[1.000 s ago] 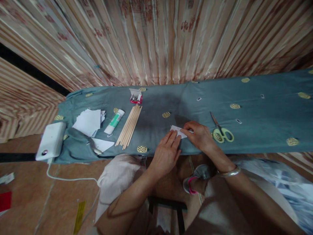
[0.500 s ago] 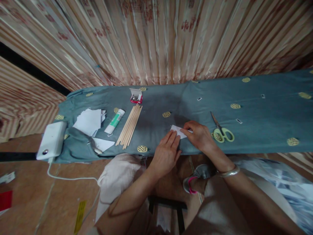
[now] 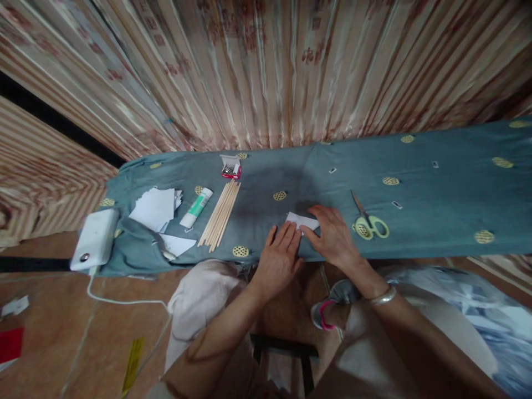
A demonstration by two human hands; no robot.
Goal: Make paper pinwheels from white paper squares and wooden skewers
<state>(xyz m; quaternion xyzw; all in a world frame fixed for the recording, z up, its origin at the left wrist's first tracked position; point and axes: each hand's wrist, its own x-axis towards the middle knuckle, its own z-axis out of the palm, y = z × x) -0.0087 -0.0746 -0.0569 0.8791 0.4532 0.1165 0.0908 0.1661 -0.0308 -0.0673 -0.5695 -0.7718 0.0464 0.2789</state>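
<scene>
A small folded piece of white paper [image 3: 302,221] lies on the cloth in front of me, its tip pointing right. My left hand [image 3: 279,256] rests flat with its fingertips on the paper's lower left part. On the right side, my right hand [image 3: 332,235] has its thumb on the paper's lower edge and its index finger stretched out above, so the tip lies between them. Its other fingers are partly hidden. To the right of this hand lie scissors [image 3: 369,223] with light green handles, blades pointing away.
On the green cloth [image 3: 266,172] to the left lie wooden sticks [image 3: 220,216], a glue stick [image 3: 196,208], white paper sheets [image 3: 153,208], a cut paper piece [image 3: 178,244] and a small red box [image 3: 231,167] of metal bits. A white power bank [image 3: 95,239] with a cable sits at the left edge.
My right thumb and index finger have spread apart, where they were closed on the paper. The paper now shows a pointed right end. The view has shifted slightly.
</scene>
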